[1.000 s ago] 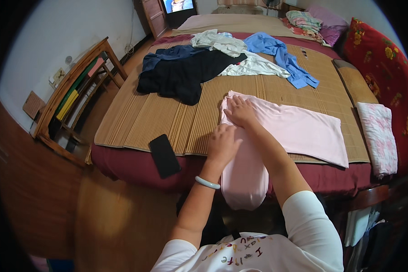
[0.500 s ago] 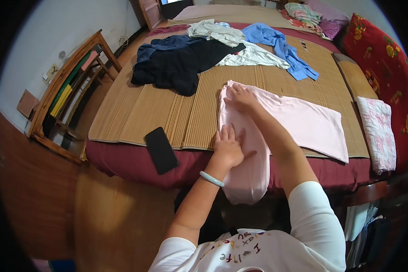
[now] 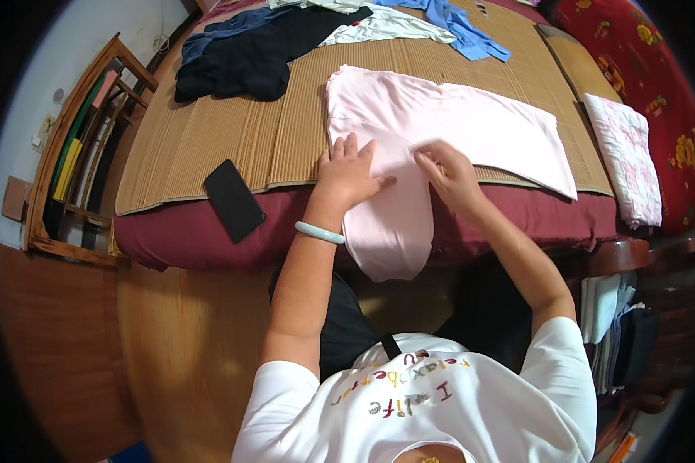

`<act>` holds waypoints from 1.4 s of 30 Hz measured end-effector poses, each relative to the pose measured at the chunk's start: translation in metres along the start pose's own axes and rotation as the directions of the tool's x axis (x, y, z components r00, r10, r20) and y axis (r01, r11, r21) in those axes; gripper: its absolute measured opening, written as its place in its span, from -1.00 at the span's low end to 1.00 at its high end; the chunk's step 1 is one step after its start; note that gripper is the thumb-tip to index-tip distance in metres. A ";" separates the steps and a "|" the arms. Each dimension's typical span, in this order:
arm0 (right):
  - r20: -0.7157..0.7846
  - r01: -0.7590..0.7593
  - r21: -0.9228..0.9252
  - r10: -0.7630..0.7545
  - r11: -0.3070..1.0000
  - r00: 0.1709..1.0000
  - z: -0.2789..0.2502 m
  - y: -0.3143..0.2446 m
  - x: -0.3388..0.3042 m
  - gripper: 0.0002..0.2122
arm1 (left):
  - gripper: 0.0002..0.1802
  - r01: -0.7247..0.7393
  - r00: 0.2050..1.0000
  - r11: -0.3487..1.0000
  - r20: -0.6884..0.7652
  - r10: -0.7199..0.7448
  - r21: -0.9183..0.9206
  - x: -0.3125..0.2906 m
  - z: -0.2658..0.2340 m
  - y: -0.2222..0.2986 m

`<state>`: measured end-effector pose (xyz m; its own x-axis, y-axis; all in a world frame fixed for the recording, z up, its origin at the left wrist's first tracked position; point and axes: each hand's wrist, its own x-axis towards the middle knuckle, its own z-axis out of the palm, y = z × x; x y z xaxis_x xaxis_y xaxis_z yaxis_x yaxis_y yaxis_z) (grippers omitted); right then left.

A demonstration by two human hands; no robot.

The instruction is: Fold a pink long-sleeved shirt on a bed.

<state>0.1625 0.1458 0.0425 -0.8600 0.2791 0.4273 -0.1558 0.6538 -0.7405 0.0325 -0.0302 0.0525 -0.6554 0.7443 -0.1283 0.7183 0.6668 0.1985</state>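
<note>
Pale pink trousers (image 3: pixel 479 127) lie spread on the bamboo mat, one leg reaching right and the other hanging over the bed's front edge. My left hand (image 3: pixel 347 176), with a pale bangle at the wrist, presses flat on the near leg by its left edge, fingers spread. On that leg's right edge, near where the two legs part, my right hand (image 3: pixel 446 171) has its fingers curled in a pinch on the pink fabric. Its fingertips are partly hidden.
A black phone (image 3: pixel 233 202) rests at the bed edge, left of my hands. Beyond lie a black garment (image 3: pixel 243 65), a white one (image 3: pixel 394 29) and a blue shirt (image 3: pixel 471 35). A folded pink-and-white quilt (image 3: pixel 624 158) lies at the right. The bamboo mat (image 3: pixel 208 143) covers the bed.
My right hand has come back from the far left end of the trousers to the near leg's right edge, and its fingers have closed. My left hand stays flat on the leg. The view has tilted downward.
</note>
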 end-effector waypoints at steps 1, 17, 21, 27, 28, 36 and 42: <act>0.047 -0.044 -0.018 0.045 0.999 0.998 -0.011 -0.009 -0.027 -0.83 | 0.00 -0.005 1.000 1.000 -0.012 0.005 0.013 -0.001 -0.001 -0.001; 0.674 -0.555 -0.033 0.429 0.831 0.602 0.057 0.060 -0.205 -0.67 | -0.21 -0.308 0.931 0.950 -0.189 0.312 0.048 0.004 0.006 0.029; 0.823 -0.857 0.155 0.415 0.491 0.387 0.071 0.062 -0.225 -0.56 | -0.20 -0.305 0.946 0.952 -0.103 0.306 0.033 0.006 0.006 0.033; 0.942 -0.699 0.110 0.150 0.707 0.301 0.076 0.030 -0.208 -0.53 | -0.20 -0.334 0.941 0.942 -0.075 0.331 -0.032 0.008 0.002 0.021; 0.934 -0.624 0.205 0.040 0.755 0.355 0.073 0.020 -0.200 -0.55 | -0.20 -0.346 0.938 0.935 -0.057 0.342 -0.077 0.010 0.001 0.018; 0.993 -0.614 0.061 0.012 0.787 0.114 -0.010 -0.059 -0.076 -0.56 | -0.29 -0.358 0.923 0.904 0.055 0.380 -0.235 0.029 0.009 -0.006; 0.752 -0.739 0.598 0.100 0.310 0.651 -0.054 -0.064 0.051 -0.44 | -0.16 -0.048 0.972 0.288 0.021 0.232 -0.956 0.046 -0.002 -0.042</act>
<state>0.1546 0.1560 0.1393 -0.9411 -0.2820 -0.1865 0.2966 -0.4239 -0.8558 -0.0282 -0.0236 0.0402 -0.4656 0.8794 -0.0991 0.0154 0.1200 0.9926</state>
